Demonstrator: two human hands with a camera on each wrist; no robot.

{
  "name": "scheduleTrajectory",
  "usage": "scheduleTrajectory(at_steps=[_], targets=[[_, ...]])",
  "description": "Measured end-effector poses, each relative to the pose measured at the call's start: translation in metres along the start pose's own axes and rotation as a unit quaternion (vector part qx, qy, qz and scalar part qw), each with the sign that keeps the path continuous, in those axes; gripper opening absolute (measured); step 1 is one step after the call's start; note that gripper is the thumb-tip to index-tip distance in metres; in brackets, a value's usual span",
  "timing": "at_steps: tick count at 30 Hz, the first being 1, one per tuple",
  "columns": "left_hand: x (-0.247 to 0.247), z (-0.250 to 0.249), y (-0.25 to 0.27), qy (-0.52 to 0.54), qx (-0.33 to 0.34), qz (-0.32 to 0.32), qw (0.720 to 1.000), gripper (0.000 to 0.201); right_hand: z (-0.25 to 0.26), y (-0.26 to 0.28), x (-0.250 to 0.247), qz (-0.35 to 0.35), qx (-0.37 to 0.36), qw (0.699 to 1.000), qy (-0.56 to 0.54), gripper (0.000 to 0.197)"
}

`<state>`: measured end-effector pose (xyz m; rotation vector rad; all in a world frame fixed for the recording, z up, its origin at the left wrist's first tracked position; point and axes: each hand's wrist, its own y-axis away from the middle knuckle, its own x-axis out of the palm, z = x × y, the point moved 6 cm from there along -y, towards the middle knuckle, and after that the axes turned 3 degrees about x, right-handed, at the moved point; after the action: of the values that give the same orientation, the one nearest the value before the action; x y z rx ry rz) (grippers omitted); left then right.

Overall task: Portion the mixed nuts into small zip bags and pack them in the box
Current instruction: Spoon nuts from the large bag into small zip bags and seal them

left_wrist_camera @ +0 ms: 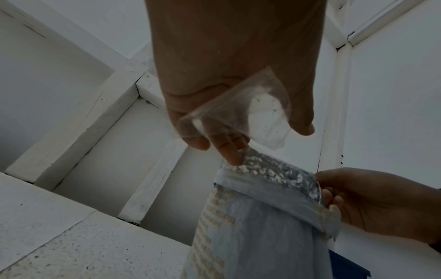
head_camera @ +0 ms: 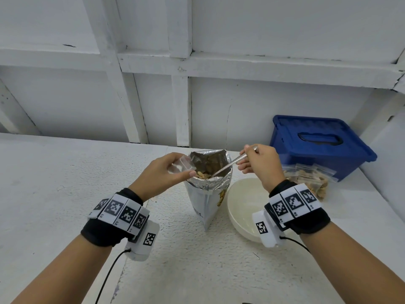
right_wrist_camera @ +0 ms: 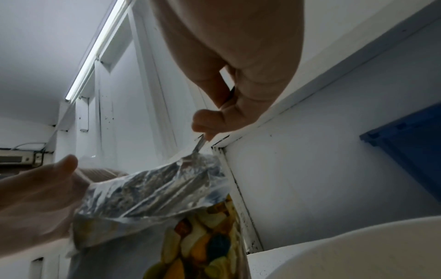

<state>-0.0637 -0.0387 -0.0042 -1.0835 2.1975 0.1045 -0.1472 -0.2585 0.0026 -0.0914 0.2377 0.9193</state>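
While seemingly loaded, spoon (head_camera: 228, 166) in pouch (head_camera: 208, 185).

Even white light from the head view, dim and grainy at the wrists.
The head view is bright and sharp, with soft shadows on the table (head_camera: 65, 172) and wall beams bowing toward the edges. The left wrist view is dark, its hand (left_wrist_camera: 233, 75) nearly a silhouette. The right wrist view catches a glaring tube light (right_wrist_camera: 95, 51); the foil bag (right_wrist_camera: 152, 190) and the other hand (right_wrist_camera: 35, 198) are blurred.
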Motion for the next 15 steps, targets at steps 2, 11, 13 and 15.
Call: scheduleTrajectory(at_steps=[2, 11, 13, 15], targets=[[-0.004, -0.002, -0.003, -0.014, 0.005, -0.010, 1.000, 0.059, -0.003, -0.001, -0.004, -0.005, 0.014, 0.999, -0.030, 0.028], [-0.007, -0.019, -0.021, -0.207, 0.012, 0.062, 0.976, 0.060, 0.002, -0.008, -0.029, -0.054, 0.012, 0.996, -0.072, 0.025], [-0.004, -0.020, -0.025, -0.230, 0.015, 0.080, 0.970, 0.060, 0.005, -0.009, -0.035, -0.069, 0.006, 0.995, -0.078, 0.025], [-0.001, -0.023, -0.028, -0.235, 0.019, 0.086, 0.968, 0.060, 0.008, -0.011, -0.040, -0.079, -0.003, 0.994, -0.076, 0.025]])
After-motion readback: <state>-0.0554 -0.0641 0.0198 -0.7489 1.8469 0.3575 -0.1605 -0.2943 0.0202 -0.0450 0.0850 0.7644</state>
